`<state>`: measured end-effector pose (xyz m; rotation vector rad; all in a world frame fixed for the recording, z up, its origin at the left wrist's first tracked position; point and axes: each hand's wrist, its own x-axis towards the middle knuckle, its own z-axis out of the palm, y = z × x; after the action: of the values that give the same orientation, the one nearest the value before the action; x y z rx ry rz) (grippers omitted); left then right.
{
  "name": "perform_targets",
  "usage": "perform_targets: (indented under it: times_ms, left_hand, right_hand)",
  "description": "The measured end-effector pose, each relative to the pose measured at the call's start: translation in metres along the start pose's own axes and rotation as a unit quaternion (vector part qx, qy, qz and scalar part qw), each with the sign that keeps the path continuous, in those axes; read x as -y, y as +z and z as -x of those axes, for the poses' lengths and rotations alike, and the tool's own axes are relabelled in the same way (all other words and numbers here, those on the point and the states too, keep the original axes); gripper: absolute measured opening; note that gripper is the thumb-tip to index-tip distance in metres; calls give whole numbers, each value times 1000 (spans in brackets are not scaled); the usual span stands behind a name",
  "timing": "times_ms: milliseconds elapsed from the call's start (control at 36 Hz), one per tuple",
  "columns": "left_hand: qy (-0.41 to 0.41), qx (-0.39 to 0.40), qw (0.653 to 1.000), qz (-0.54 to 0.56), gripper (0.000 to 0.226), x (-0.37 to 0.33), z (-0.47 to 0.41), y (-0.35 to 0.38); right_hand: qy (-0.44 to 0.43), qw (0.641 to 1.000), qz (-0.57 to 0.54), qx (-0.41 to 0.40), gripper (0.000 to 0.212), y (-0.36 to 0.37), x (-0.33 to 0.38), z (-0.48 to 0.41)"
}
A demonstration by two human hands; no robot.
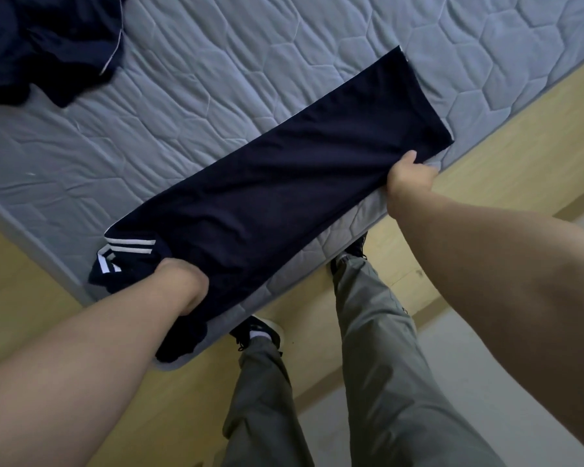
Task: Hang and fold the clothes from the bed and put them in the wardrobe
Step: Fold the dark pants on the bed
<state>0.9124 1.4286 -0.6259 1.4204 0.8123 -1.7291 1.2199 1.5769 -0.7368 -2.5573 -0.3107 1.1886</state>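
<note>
Garment (277,183), navy with white stripes, laid flat as a long strip along near edge of mattress (216,79). Left hand (179,281) grips the bunched striped end, near left, fingers buried in cloth. Right hand (410,178) pinches the strip's near edge toward its right end, thumb on top. Dark clothes heap (48,45) far left.

- The long garment (284,183) lies flat on the mattress (250,62), along its near edge, running from near left to far right.
- The left hand (179,274) grips the garment's near left end, at the mattress corner, where some cloth hangs over the edge.
- The right hand (410,178) holds the garment's near edge, close to its far right end.
- A heap of clothes (48,45) lies on the mattress far left, well apart from the garment.
- The person's legs (368,365) stand on the floor (31,281) in front of the mattress, between the two arms.
</note>
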Motion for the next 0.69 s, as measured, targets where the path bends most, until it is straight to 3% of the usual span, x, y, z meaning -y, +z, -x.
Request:
perform_targets:
  times_ms: [139,250,361,500,694]
  left_hand:
    - [60,-43,997,-6,8,-5,12,-31]
    - [83,-96,992,7,11,-7,29,-81]
    - [121,-209,969,50,31,-8,51,-150]
    - [192,-345,913,105,47,-14,69,-250]
    - [210,-392,887,123,53,-32,62,-364]
  right_hand:
    - [-23,996,79,-23,69,-4,12,-16]
    - [-29,995,97,-26,74,-12,30,-30]
    - [-35,998,53,-15,58,-21,46,-42]
    - [-65,997,31,38,42,-31,50,-56]
    - [-81,985,17,155,42,-44,52,-69]
